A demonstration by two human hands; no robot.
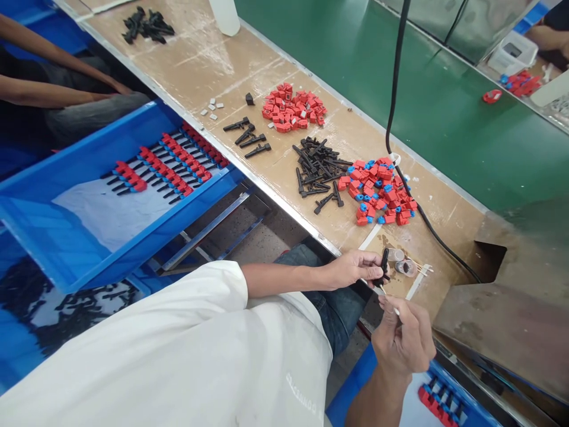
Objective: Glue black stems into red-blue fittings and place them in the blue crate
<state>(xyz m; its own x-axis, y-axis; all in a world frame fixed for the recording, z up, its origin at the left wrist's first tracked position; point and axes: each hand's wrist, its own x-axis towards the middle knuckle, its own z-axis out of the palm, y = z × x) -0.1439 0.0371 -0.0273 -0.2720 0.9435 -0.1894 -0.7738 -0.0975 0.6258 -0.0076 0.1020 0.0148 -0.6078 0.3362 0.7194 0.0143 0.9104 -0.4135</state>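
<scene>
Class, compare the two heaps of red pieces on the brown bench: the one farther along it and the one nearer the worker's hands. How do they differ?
The farther heap is all red; the nearer heap is red with blue bits. The farther heap looks smaller and lies apart from the black pegs; the nearer heap touches a pile of black pegs and a black cable. Both are loose piles of small blocky pieces.

I can't make out the tip of the thin stick (390, 300) where it meets the black part (383, 264); my left hand (353, 270) covers that part's lower end. The blue tray (355, 379) by my knee runs off the bottom edge.
</scene>
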